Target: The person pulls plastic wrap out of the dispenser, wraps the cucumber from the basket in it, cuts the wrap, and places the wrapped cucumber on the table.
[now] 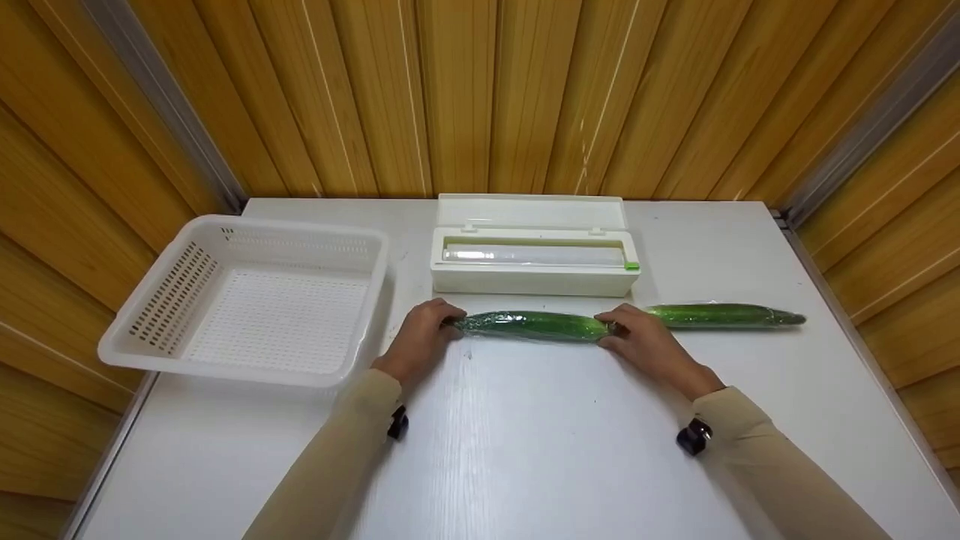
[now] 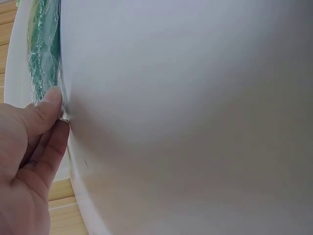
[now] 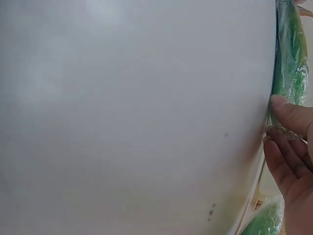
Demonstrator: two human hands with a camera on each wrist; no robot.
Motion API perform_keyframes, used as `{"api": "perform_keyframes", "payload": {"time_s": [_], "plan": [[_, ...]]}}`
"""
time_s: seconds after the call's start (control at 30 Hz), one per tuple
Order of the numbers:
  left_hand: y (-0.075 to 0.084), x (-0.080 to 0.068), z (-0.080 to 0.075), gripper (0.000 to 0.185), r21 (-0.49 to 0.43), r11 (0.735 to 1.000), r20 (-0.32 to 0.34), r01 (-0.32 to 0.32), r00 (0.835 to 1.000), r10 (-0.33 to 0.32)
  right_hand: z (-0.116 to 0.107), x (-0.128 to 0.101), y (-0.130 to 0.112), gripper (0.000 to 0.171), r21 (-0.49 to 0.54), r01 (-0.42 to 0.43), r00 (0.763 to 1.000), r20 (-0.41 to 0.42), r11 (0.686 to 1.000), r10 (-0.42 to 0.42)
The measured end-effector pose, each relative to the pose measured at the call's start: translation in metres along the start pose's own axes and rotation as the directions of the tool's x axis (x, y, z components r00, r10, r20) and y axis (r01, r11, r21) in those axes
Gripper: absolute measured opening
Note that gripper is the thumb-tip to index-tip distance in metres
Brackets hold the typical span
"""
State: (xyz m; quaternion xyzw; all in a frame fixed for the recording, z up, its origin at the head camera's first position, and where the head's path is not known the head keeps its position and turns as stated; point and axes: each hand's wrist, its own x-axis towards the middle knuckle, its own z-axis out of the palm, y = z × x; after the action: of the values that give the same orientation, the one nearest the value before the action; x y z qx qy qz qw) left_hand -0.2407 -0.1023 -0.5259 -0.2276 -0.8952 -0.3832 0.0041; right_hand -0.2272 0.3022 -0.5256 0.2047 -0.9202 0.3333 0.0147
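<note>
A green cucumber (image 1: 532,325) wrapped in clear cling film lies sideways in front of the dispenser box. My left hand (image 1: 424,337) pinches its left end, and in the left wrist view thumb and fingers meet at the film beyond the tip. At the other end my right hand (image 1: 651,346) grips the cucumber's tip and the bunched film. A second wrapped cucumber (image 1: 727,316) lies just beyond the right hand, its left end hidden behind that hand. Behind the held cucumber stands a white cling film dispenser (image 1: 536,283) with its lid up and a film roll (image 1: 532,254) inside.
A white plastic basket (image 1: 364,330) with slotted walls stands left of the left hand, with nothing in it. All of this is on a white table (image 1: 510,450). Wood-look panels (image 1: 457,97) rise behind the table and at both sides.
</note>
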Motion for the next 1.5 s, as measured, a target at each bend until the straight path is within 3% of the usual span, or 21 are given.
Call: {"api": "perform_keyframes", "payload": {"time_s": [0.37, 0.6, 0.73, 0.9, 1.1, 1.3, 1.4, 1.5], "plan": [[-0.0033, -0.001, 0.0001, 0.02, -0.013, 0.999, 0.017, 0.038, 0.999, -0.038, 0.0011, -0.0023, 0.0036, 0.036, 0.038, -0.036, 0.999, -0.027, 0.999, 0.037], [-0.0058, -0.0046, -0.0011, 0.015, -0.09, 0.984, 0.022, 0.156, 0.988, -0.154, 0.0027, -0.0031, 0.0013, 0.038, 0.069, -0.04, 0.999, -0.029, 0.997, 0.042], [-0.0053, -0.0045, -0.0011, 0.016, -0.088, 0.98, 0.031, 0.178, 0.984, -0.176, 0.0032, 0.0, 0.0005, 0.042, 0.08, -0.038, 0.999, -0.032, 0.996, 0.041], [-0.0057, -0.0034, -0.0007, 0.018, -0.045, 0.987, 0.038, 0.156, 0.987, -0.154, 0.0033, 0.0028, 0.0019, 0.041, 0.093, -0.07, 0.996, -0.045, 0.993, 0.075], [-0.0062, -0.0032, -0.0018, 0.021, 0.008, 0.996, 0.018, 0.084, 0.996, -0.084, -0.0005, 0.0051, 0.003, 0.04, 0.124, -0.06, 0.997, -0.043, 0.99, 0.066], [-0.0065, -0.0073, -0.0011, 0.033, -0.062, 0.998, 0.014, 0.015, 1.0, -0.014, -0.0037, 0.0043, 0.0044, 0.036, 0.118, -0.039, 0.998, -0.048, 0.992, 0.045], [-0.0063, -0.0078, 0.0003, 0.035, -0.093, 0.996, 0.01, 0.008, 1.0, -0.007, -0.0041, 0.0047, 0.0038, 0.034, 0.138, -0.036, 0.998, -0.038, 0.99, 0.042], [-0.0055, -0.006, 0.0022, 0.037, -0.102, 0.994, -0.007, 0.038, 0.999, -0.039, -0.0038, 0.0053, 0.0024, 0.033, 0.162, -0.051, 0.998, -0.022, 0.985, 0.056]]}}
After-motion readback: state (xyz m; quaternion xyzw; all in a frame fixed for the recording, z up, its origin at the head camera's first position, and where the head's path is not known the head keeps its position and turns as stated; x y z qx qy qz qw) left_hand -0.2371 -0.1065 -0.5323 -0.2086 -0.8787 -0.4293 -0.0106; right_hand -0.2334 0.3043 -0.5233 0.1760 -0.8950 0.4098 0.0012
